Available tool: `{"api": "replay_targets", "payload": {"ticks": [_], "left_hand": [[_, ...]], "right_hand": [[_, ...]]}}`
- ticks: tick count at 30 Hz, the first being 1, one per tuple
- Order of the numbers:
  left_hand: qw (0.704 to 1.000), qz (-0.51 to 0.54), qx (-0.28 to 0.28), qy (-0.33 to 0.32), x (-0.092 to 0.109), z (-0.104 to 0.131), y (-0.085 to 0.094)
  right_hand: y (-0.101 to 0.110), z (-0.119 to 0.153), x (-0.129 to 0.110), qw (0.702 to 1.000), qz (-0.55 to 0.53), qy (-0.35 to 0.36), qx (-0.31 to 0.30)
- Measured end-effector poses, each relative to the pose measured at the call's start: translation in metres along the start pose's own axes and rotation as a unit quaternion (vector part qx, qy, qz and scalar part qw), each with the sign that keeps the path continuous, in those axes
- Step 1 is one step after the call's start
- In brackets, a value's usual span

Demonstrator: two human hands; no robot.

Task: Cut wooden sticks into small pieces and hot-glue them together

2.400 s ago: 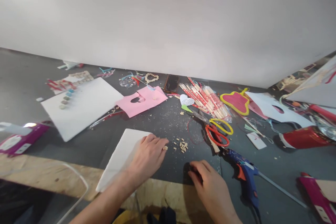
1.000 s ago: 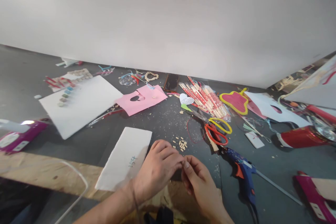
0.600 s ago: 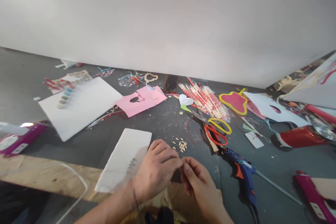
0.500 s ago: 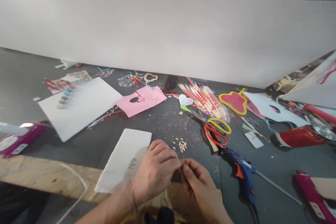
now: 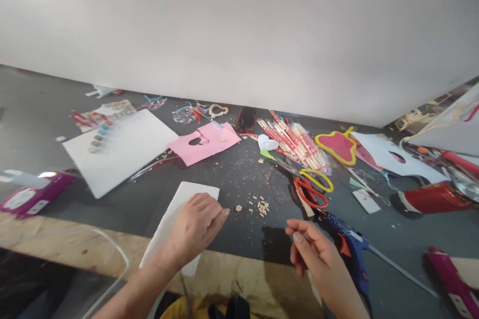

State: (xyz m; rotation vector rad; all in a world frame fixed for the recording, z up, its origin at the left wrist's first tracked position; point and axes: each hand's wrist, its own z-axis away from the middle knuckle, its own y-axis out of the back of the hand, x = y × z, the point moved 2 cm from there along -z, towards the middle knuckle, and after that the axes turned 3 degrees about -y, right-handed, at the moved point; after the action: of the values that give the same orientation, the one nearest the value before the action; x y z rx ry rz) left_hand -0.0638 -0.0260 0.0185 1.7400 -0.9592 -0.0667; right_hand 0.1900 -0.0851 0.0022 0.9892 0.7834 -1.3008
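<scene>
While pale bits [image 5: 263,207] lie below frame centre, I see the left hand [image 5: 200,222] loose over the white slab [image 5: 179,198], well apart from the right hand [image 5: 317,253], curled, grip unclear.

The head-worn camera sits above the near side of the table [image 5: 127,212]. It looks forward and down across the table from close by.

White slab [image 5: 171,217] partly out of sight behind left grip [image 5: 200,222], blue glue gun [image 5: 359,254] partly behind right grip [image 5: 318,254]
</scene>
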Motion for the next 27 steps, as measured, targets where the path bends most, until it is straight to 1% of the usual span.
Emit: {"api": "replay_targets", "payload": {"ticks": [4, 8, 11, 14, 17, 21, 24, 27], "left_hand": [[0.998, -0.041, 0.003, 0.045, -0.016, -0.005, 0.001], [0.992, -0.081, -0.015, 0.092, -0.022, -0.012, 0.000], [0.989, -0.092, -0.039, 0.109, -0.018, -0.016, -0.003], [0.990, -0.067, -0.080, 0.099, -0.009, -0.018, -0.010], [0.988, -0.042, -0.119, 0.088, 0.000, -0.019, -0.018], [0.981, -0.045, -0.168, 0.088, 0.008, -0.022, -0.024], [0.978, -0.053, -0.184, 0.086, 0.011, -0.025, -0.026], [0.981, -0.048, -0.169, 0.079, 0.010, -0.024, -0.026]], "right_hand": [[0.006, 0.002, -0.007, 1.000, 0.002, 0.025, 0.012], [0.010, 0.002, -0.007, 0.999, 0.038, 0.038, 0.003], [0.012, -0.001, -0.002, 0.997, 0.056, 0.051, 0.005], [0.011, -0.002, 0.002, 0.996, 0.075, 0.049, 0.005], [0.007, -0.003, 0.006, 0.994, 0.102, 0.038, -0.008], [-0.001, -0.003, 0.010, 0.988, 0.143, 0.040, -0.033], [-0.008, -0.003, 0.009, 0.981, 0.179, 0.058, -0.045], [-0.013, -0.001, 0.005, 0.970, 0.220, 0.100, -0.035]]}}
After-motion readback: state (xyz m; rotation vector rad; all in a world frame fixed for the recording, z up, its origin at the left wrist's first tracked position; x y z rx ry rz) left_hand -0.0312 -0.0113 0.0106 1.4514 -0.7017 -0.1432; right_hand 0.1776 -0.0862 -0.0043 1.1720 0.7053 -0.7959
